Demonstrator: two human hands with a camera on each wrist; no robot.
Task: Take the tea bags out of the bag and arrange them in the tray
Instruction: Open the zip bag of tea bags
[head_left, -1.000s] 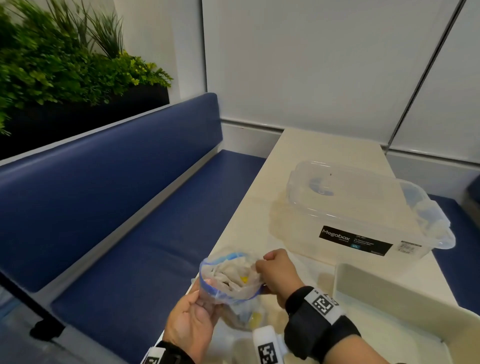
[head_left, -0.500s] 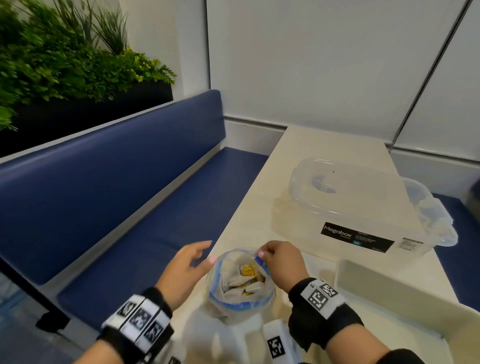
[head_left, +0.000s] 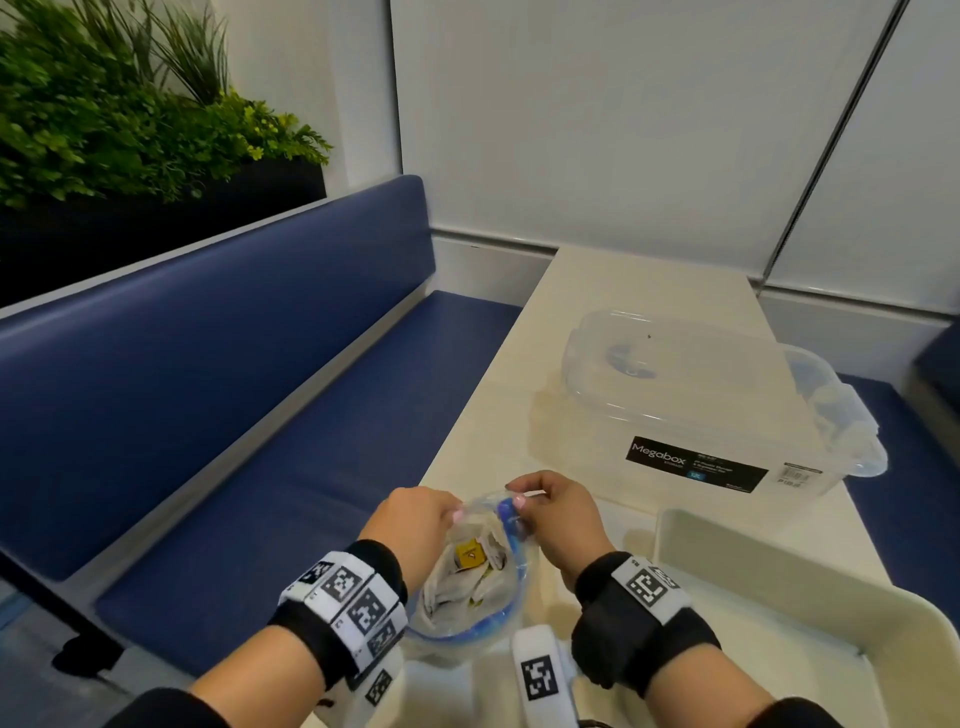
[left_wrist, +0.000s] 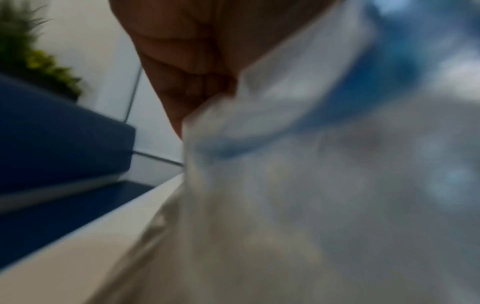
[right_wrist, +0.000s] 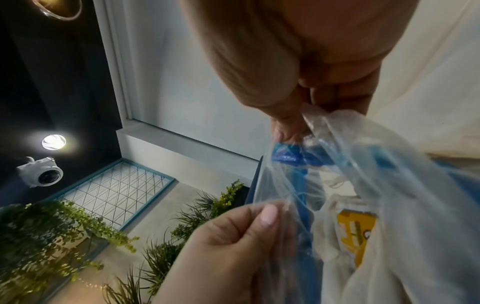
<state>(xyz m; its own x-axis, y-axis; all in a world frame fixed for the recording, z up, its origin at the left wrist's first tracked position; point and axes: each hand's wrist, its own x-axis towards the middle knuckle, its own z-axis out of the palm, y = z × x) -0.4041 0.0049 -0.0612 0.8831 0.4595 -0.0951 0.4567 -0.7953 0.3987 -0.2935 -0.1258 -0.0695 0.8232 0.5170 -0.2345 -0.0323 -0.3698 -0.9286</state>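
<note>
A clear plastic zip bag (head_left: 470, 597) with a blue seal strip stands on the table's near edge, its mouth open. Inside lie several white tea bags (head_left: 480, 582), one with a yellow tag (head_left: 470, 555). My left hand (head_left: 415, 519) pinches the left rim of the bag (right_wrist: 280, 207). My right hand (head_left: 550, 512) pinches the right rim by the blue strip (right_wrist: 288, 152). The cream tray (head_left: 779, 561) sits right of the bag, by my right wrist. The left wrist view is blurred, filled by the bag (left_wrist: 311, 185).
A clear lidded storage box (head_left: 691, 410) labelled Megabox stands further back on the cream table (head_left: 639, 280). A blue bench (head_left: 208, 415) runs along the left, with green plants (head_left: 104, 119) behind it. White wall panels close the far end.
My left hand has gone from cupping the bag from below, out to the left, and back up to pinch the left rim. The bag now stands with its mouth pulled open between both hands.
</note>
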